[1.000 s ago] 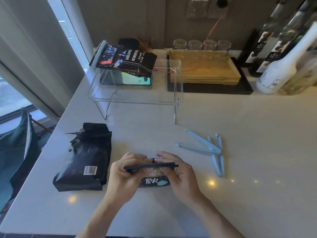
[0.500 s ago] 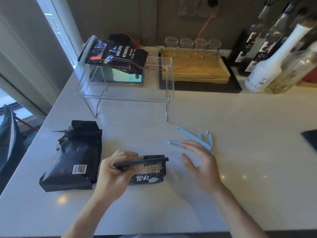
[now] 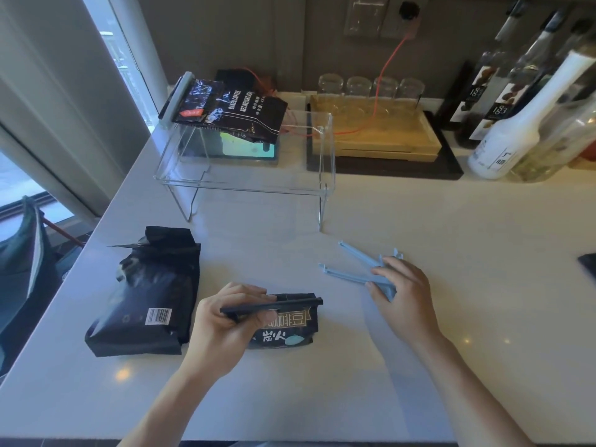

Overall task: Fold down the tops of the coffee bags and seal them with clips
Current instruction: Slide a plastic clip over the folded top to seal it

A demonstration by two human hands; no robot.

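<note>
Between the left hand's (image 3: 225,321) pinching fingers (image 3: 254,293) sits a small coffee bag's (image 3: 283,330) folded top. Under the right hand's (image 3: 403,295) loosely spread fingertips (image 3: 377,271) lie blue clips (image 3: 351,274).

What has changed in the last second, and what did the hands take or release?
The right hand let go of the small coffee bag, moved right and now rests on the blue clips. The left hand keeps holding the bag's folded top. The big black bag has not moved.
</note>
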